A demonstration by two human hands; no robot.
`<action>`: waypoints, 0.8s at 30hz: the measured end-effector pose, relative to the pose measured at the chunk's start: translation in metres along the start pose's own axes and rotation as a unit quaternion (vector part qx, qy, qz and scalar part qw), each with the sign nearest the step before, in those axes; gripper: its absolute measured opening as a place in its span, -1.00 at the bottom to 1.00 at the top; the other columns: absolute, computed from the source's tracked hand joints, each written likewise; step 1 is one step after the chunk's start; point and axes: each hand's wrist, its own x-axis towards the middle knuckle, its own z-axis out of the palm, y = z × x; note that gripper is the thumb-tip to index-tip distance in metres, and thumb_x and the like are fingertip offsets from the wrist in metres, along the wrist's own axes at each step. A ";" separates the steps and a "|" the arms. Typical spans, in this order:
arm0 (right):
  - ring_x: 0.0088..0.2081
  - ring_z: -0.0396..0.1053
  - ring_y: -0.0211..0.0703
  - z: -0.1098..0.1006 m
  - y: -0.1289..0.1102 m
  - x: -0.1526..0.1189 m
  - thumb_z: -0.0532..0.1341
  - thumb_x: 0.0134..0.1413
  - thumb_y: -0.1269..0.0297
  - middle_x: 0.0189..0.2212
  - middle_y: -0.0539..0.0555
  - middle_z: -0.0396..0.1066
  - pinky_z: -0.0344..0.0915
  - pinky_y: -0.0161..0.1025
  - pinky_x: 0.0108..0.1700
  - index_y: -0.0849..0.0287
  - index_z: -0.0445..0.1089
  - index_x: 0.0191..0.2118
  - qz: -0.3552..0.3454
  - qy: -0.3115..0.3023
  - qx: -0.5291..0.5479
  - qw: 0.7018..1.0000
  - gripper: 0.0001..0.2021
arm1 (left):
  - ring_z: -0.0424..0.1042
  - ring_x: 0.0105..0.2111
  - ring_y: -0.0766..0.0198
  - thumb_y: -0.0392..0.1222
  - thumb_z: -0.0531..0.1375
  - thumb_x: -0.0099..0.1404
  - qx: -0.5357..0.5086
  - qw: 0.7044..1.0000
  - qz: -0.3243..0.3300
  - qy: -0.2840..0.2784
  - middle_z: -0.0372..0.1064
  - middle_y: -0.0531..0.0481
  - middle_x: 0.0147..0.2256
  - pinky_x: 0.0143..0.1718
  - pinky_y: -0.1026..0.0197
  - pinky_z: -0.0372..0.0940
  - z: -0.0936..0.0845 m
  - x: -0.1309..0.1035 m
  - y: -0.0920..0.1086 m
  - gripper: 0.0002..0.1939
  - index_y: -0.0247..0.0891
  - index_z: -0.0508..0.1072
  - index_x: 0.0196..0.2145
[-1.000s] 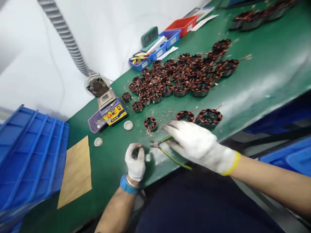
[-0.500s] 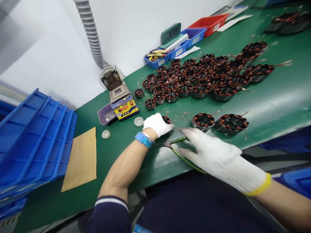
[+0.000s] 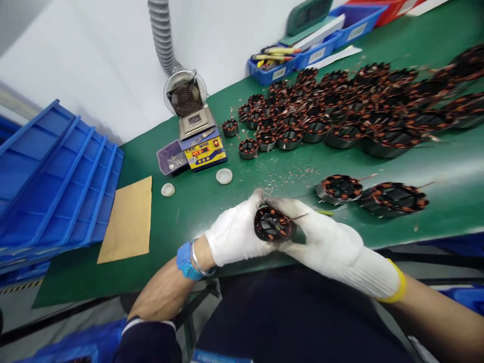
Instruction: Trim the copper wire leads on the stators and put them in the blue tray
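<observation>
Head view, two gloved hands, left hand [image 3: 234, 234] and right hand [image 3: 325, 242] gripping one stator [image 3: 273, 224], two stators [image 3: 374, 194] beside

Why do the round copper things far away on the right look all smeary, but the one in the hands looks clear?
In the head view, the copper-wound stator ring between the left hand and right hand is fairly sharp. The heap of copper-wound rings towards the right edge smears with motion blur and looks stretched. A pale glare streaks the green bench mat.
</observation>
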 end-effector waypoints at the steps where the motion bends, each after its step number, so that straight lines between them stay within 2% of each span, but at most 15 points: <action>1: 0.21 0.56 0.27 0.002 0.000 0.001 0.28 0.15 0.34 0.32 0.21 0.46 0.61 0.19 0.17 -0.05 0.11 0.52 -0.010 0.001 0.004 1.000 -0.18 | 0.62 -0.40 -0.09 -0.23 0.55 -0.13 0.011 1.000 -0.009 -0.021 0.66 -0.14 -0.33 -0.34 0.06 0.50 -0.006 -0.004 -0.003 -0.21 -0.25 0.64 0.14; 3: 0.20 0.57 0.30 0.001 0.000 0.003 0.27 0.18 0.31 0.28 0.26 0.47 0.61 0.21 0.16 0.01 0.14 0.49 -0.017 0.014 0.003 1.000 -0.23 | 0.64 -0.42 -0.01 -0.28 0.42 0.07 0.039 0.996 -0.016 -0.076 0.66 -0.07 -0.39 -0.33 0.10 0.51 -0.023 -0.012 -0.009 -0.27 -0.22 0.57 0.25; 5: 0.20 0.56 0.33 -0.003 0.000 0.004 0.29 0.19 0.28 0.27 0.27 0.48 0.59 0.23 0.19 -0.02 0.14 0.49 -0.007 0.031 0.005 0.999 -0.24 | 0.64 -0.43 0.08 -0.30 0.36 0.15 0.019 0.995 -0.044 -0.089 0.67 -0.03 -0.38 -0.29 0.14 0.53 -0.043 -0.019 -0.013 -0.34 -0.20 0.57 0.24; 7: 0.22 0.54 0.35 -0.008 0.000 0.005 0.31 0.19 0.27 0.29 0.23 0.47 0.56 0.23 0.24 -0.10 0.13 0.50 0.001 0.040 0.019 0.999 -0.22 | 0.64 -0.39 0.13 -0.27 0.45 0.07 -0.028 0.993 -0.085 -0.082 0.70 -0.08 -0.26 -0.26 0.16 0.55 -0.059 -0.022 -0.016 -0.27 -0.22 0.55 0.24; 9: 0.23 0.53 0.35 -0.013 0.000 0.007 0.33 0.19 0.26 0.29 0.20 0.46 0.55 0.23 0.25 -0.15 0.11 0.51 -0.006 0.047 0.037 0.998 -0.20 | 0.63 -0.33 0.13 -0.21 0.58 -0.11 -0.108 0.983 -0.130 -0.068 0.69 -0.18 -0.15 -0.27 0.15 0.54 -0.064 -0.020 -0.020 -0.19 -0.27 0.58 0.15; 11: 0.23 0.53 0.34 -0.015 -0.001 0.009 0.35 0.20 0.23 0.30 0.20 0.45 0.54 0.24 0.25 -0.15 0.10 0.51 -0.018 0.052 0.041 0.998 -0.19 | 0.61 -0.32 0.12 -0.08 0.63 -0.16 -0.216 0.958 -0.169 -0.081 0.66 -0.23 -0.17 -0.29 0.15 0.52 -0.056 -0.016 -0.027 -0.30 -0.29 0.62 -0.04; 13: 0.24 0.52 0.32 -0.017 -0.003 0.010 0.35 0.21 0.22 0.30 0.21 0.45 0.53 0.23 0.27 -0.13 0.10 0.51 -0.022 0.052 0.034 0.998 -0.20 | 0.55 -0.42 0.19 0.14 0.61 -0.07 -0.309 0.925 -0.196 -0.103 0.59 -0.15 -0.34 -0.35 0.17 0.46 -0.039 -0.014 -0.034 -0.44 -0.27 0.59 -0.26; 16: 0.26 0.51 0.29 -0.016 -0.005 0.011 0.34 0.22 0.26 0.30 0.22 0.45 0.53 0.19 0.28 -0.11 0.11 0.51 -0.025 0.042 0.022 0.999 -0.21 | 0.32 -0.61 0.37 0.36 0.53 0.02 -0.372 0.898 -0.219 -0.085 0.38 0.05 -0.58 -0.50 0.25 0.28 -0.012 -0.015 -0.042 -0.39 -0.24 0.47 -0.47; 20: 0.25 0.53 0.27 -0.013 -0.006 0.010 0.35 0.18 0.28 0.29 0.22 0.45 0.54 0.17 0.27 -0.09 0.14 0.48 -0.011 0.032 0.020 0.999 -0.22 | 0.10 -0.71 0.47 0.40 0.52 0.01 -0.419 0.875 -0.230 -0.083 0.16 0.19 -0.69 -0.62 0.29 0.04 0.002 -0.018 -0.041 -0.34 -0.20 0.33 -0.56; 24: 0.21 0.55 0.30 -0.008 -0.006 0.014 0.35 0.15 0.26 0.25 0.20 0.48 0.53 0.23 0.26 -0.08 0.22 0.40 0.039 0.028 0.031 0.998 -0.30 | 0.05 -0.72 0.49 0.41 0.55 -0.08 -0.463 0.853 -0.223 -0.089 0.09 0.23 -0.71 -0.63 0.29 -0.02 0.003 -0.014 -0.037 -0.30 -0.19 0.29 -0.58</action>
